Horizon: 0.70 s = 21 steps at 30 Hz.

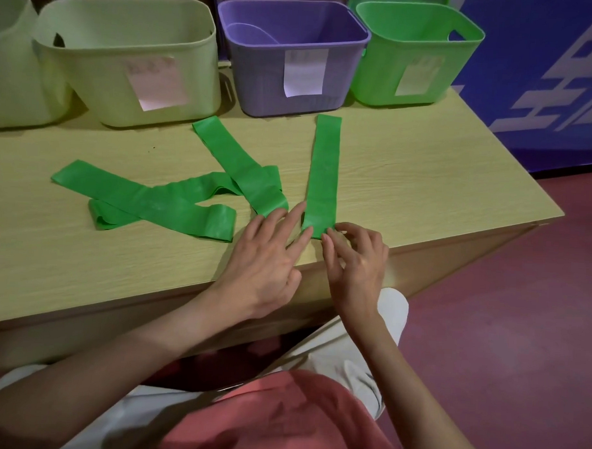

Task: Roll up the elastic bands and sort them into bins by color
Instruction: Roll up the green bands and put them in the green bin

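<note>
**Both hands at near end of straight green band**

Straight green band (323, 171) is lying flat on table (423, 181), running from purple bin (290, 56) toward the person. Right hand (357, 260) is pinching its near end with curled fingers. Left hand (270, 260) is pressing spread, straight fingers on the same end. Tangled green bands (161, 199) are lying left of it; green bin (414, 50) is standing right of the purple bin.

Wood table (407, 167), blue wall banner (544, 82)
</note>
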Tool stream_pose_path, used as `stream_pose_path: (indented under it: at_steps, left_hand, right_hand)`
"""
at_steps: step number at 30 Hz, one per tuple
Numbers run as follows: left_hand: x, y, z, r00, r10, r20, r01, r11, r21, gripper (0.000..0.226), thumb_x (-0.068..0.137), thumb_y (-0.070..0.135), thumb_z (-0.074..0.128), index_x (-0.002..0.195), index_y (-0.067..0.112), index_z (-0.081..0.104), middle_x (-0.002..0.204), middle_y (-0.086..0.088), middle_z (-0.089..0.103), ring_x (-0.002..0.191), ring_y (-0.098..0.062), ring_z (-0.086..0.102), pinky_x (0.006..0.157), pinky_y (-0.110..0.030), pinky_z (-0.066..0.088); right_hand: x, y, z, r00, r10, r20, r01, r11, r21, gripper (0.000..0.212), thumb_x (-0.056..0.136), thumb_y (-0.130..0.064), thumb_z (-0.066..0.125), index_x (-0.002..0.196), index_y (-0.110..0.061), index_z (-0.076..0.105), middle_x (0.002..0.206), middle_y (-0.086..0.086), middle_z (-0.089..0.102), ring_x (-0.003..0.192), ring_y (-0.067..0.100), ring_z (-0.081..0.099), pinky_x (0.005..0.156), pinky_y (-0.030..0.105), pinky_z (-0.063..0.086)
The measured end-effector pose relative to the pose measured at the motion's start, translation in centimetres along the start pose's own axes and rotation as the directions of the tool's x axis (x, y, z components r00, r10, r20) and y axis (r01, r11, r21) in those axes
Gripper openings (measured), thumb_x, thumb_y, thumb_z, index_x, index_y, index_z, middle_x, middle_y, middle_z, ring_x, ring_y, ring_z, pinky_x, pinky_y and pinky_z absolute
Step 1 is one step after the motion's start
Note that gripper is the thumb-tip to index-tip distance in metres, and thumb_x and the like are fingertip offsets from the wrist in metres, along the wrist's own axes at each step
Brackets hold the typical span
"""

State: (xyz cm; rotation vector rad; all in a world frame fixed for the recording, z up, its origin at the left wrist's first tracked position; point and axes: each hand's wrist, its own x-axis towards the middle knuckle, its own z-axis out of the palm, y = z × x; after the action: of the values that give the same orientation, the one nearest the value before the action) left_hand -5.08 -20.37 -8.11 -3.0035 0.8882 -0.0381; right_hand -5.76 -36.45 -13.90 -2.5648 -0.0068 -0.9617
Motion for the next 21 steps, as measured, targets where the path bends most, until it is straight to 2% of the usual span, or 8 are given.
stream_pose_path:
  at_steps: [4,7,10,12,15,21]
  left_hand:
    - [-0.1,0.3,0.2,1.000,-0.021,-0.005,0.021,1.000,-0.004,0.070,0.079,0.038,0.023,0.145,0.018,0.037,0.158,-0.013,0.015,0.138,-0.032,0.023,0.112,-0.048,0.023]
    - [-0.1,0.3,0.4,0.999,-0.042,-0.013,0.042,0.999,-0.009,0.070,0.079,0.037,0.025,0.145,0.018,0.038,0.158,-0.013,0.014,0.139,-0.033,0.024,0.112,-0.049,0.023]
    - [0.1,0.5,0.3,0.998,-0.050,-0.028,0.049,0.999,-0.010,0.070,0.079,0.037,0.026,0.144,0.017,0.040,0.158,-0.013,0.015,0.138,-0.033,0.025,0.111,-0.049,0.023]
    - [0.2,0.6,0.3,0.998,-0.054,-0.032,0.054,0.999,-0.009,0.070,0.078,0.038,0.026,0.143,0.016,0.040,0.157,-0.014,0.017,0.136,-0.033,0.025,0.109,-0.047,0.020]
    - [0.3,0.7,0.3,0.997,-0.066,-0.028,0.066,0.998,-0.004,0.072,0.079,0.039,0.022,0.145,0.017,0.036,0.157,-0.015,0.016,0.136,-0.032,0.024,0.109,-0.047,0.021]
    - [0.4,0.8,0.1,0.993,-0.114,0.005,0.114,0.993,-0.004,0.076,0.078,0.041,0.011,0.151,0.021,0.021,0.158,-0.016,0.006,0.140,-0.032,0.016,0.112,-0.046,0.015]
  right_hand:
    - [0.0,-0.4,0.6,0.991,0.121,-0.063,-0.117,0.992,0.055,0.011,0.086,-0.027,0.069,0.087,-0.019,0.076,0.098,-0.002,0.068,0.083,0.023,0.057,0.073,0.031,0.034]
    - [0.2,-0.7,0.9,0.980,0.190,-0.067,-0.178,0.971,0.158,0.008,0.084,-0.021,0.073,0.086,-0.013,0.073,0.096,0.001,0.065,0.085,0.020,0.055,0.076,0.028,0.035]
    - [0.5,-0.4,0.9,0.994,0.104,-0.038,-0.089,0.956,0.279,0.005,0.085,-0.006,0.071,0.085,-0.004,0.066,0.087,0.006,0.061,0.081,0.019,0.050,0.069,0.035,0.044]
    - [0.6,-0.1,0.7,0.999,0.039,-0.001,-0.037,0.948,0.316,0.005,0.086,-0.002,0.068,0.085,-0.002,0.064,0.083,0.006,0.061,0.078,0.019,0.050,0.067,0.034,0.044]
    - [0.9,0.5,0.2,0.999,-0.029,0.028,0.018,0.947,0.320,0.004,0.085,-0.002,0.070,0.085,-0.001,0.066,0.081,0.007,0.063,0.077,0.020,0.053,0.069,0.026,0.043]
    - [0.7,1.3,-0.5,0.988,-0.137,0.067,0.113,0.953,0.281,0.013,0.088,-0.006,0.067,0.097,0.002,0.073,0.091,0.013,0.063,0.086,0.023,0.053,0.074,0.027,0.044]
